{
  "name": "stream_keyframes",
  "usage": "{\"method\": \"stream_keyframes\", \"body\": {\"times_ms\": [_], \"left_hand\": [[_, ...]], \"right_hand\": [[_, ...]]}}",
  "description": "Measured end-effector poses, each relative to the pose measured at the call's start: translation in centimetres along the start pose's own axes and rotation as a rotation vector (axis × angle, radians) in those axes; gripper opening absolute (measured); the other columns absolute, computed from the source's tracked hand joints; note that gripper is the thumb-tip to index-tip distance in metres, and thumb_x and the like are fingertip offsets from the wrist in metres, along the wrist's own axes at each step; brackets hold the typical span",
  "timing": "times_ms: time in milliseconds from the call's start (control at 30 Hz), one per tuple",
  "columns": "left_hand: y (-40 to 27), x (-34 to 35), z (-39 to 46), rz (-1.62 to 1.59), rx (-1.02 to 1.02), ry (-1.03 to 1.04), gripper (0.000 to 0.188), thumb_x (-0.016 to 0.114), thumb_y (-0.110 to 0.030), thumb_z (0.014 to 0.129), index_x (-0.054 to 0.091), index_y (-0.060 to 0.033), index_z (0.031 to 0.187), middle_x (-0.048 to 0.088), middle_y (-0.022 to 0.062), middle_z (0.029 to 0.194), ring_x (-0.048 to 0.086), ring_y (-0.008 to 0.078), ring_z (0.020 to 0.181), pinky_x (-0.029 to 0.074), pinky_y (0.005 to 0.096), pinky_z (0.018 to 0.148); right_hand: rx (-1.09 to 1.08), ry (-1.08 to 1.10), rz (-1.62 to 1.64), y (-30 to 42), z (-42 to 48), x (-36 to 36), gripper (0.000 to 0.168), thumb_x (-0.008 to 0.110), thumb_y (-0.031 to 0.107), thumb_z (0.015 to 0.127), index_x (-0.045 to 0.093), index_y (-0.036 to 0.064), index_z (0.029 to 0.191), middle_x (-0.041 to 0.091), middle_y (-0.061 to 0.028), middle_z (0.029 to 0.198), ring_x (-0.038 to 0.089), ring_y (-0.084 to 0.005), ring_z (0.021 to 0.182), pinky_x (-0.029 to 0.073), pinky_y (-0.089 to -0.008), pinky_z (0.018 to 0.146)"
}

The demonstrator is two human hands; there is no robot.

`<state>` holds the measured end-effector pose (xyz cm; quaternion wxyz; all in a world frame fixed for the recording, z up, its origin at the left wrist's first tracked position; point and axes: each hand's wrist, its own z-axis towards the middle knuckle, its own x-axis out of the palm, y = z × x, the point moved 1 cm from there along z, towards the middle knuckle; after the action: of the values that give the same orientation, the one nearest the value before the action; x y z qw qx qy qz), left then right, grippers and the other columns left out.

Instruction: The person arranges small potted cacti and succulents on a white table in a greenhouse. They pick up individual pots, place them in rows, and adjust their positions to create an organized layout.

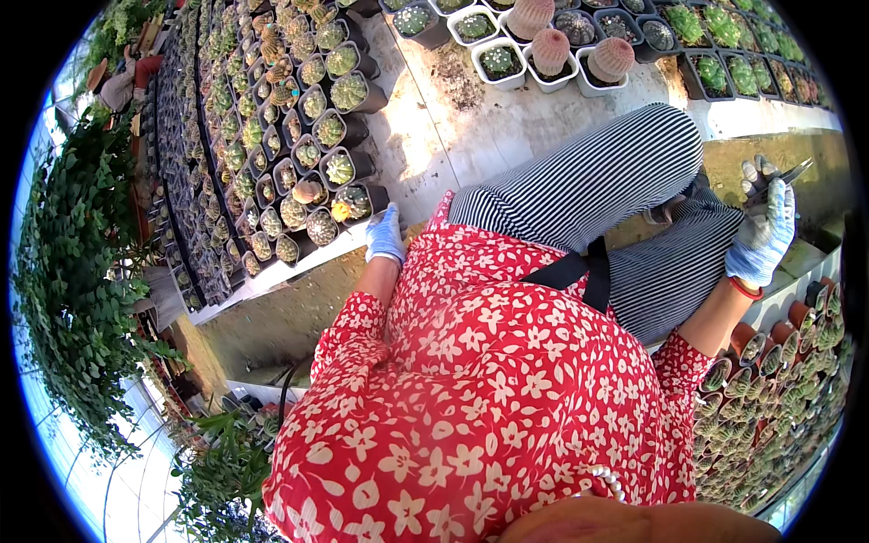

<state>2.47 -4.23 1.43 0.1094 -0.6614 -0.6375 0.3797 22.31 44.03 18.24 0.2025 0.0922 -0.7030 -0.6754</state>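
Note:
My left hand (385,234), in a blue and white work glove, rests at the edge of the pale bench, beside a black pot whose cactus (352,202) bears a yellow-orange flower. Part of its fingers is hidden at the bench edge. On the right, over the walkway, my gloved right hand (766,227) is closed around a slim metal tool (800,172), perhaps tweezers or small scissors, with its tip pointing up and right. White square pots hold pinkish columnar cacti (550,51) and a green speckled cactus (499,60) at the top.
Dense rows of potted cacti (313,104) cover the left bench. Soil (461,85) is scattered on the bench top (414,122). Trays of green cacti (711,72) stand at the upper right, and terracotta pots (752,344) at the lower right. Another person (119,87) is at the far upper left.

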Motion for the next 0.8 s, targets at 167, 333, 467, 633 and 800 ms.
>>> {"method": "stream_keyframes", "body": {"times_ms": [167,333,467,633,800], "left_hand": [[-0.1,0.5,0.1,0.153,0.176,0.189,0.027,0.049,-0.025,0.084,0.054,-0.0025,0.098,0.057,0.0069,0.085,0.051,0.0114,0.070,0.042,0.0219,0.058],[0.3,0.7,1.0,-0.146,0.164,0.223,0.032,0.037,-0.024,0.090,0.040,-0.0046,0.115,0.055,0.0064,0.085,0.044,0.0080,0.059,0.038,0.0174,0.049],[0.1,0.9,1.1,-0.163,0.174,0.125,0.022,0.037,-0.023,0.090,0.043,-0.0081,0.105,0.054,0.0070,0.082,0.044,0.0085,0.057,0.037,0.0174,0.045],[-1.6,2.2,-1.0,-0.010,0.179,0.416,0.027,0.040,-0.024,0.088,0.048,-0.0049,0.107,0.056,0.0030,0.075,0.045,0.0058,0.054,0.034,0.0159,0.044],[-7.5,8.6,-4.7,0.203,0.510,0.479,0.025,0.047,-0.018,0.085,0.053,-0.0017,0.102,0.058,0.0026,0.073,0.050,0.0067,0.059,0.040,0.0187,0.052]], "right_hand": [[0.006,0.028,-0.015,-0.3,0.1,-0.5,0.024,0.043,0.019,0.087,0.050,-0.001,0.100,0.059,-0.0119,0.092,0.058,-0.0151,0.077,0.040,-0.0184,0.058],[0.035,-0.025,-0.060,0.1,0.0,-0.2,0.023,0.044,0.020,0.087,0.051,0.001,0.097,0.061,-0.0104,0.084,0.055,-0.0099,0.066,0.036,-0.0178,0.055],[0.012,-0.029,-0.103,0.2,-0.2,0.1,0.021,0.042,0.018,0.087,0.051,0.001,0.097,0.061,-0.0111,0.084,0.055,-0.0097,0.065,0.036,-0.0171,0.054],[0.012,-0.043,-0.134,0.7,-0.3,0.4,0.021,0.041,0.017,0.088,0.052,0.001,0.096,0.062,-0.0095,0.081,0.055,-0.0082,0.063,0.036,-0.0163,0.052],[-0.018,-0.058,-0.168,0.2,-0.1,-0.3,0.020,0.041,0.016,0.088,0.053,0.001,0.094,0.061,-0.0096,0.087,0.057,-0.0096,0.069,0.039,-0.0163,0.054]]}}
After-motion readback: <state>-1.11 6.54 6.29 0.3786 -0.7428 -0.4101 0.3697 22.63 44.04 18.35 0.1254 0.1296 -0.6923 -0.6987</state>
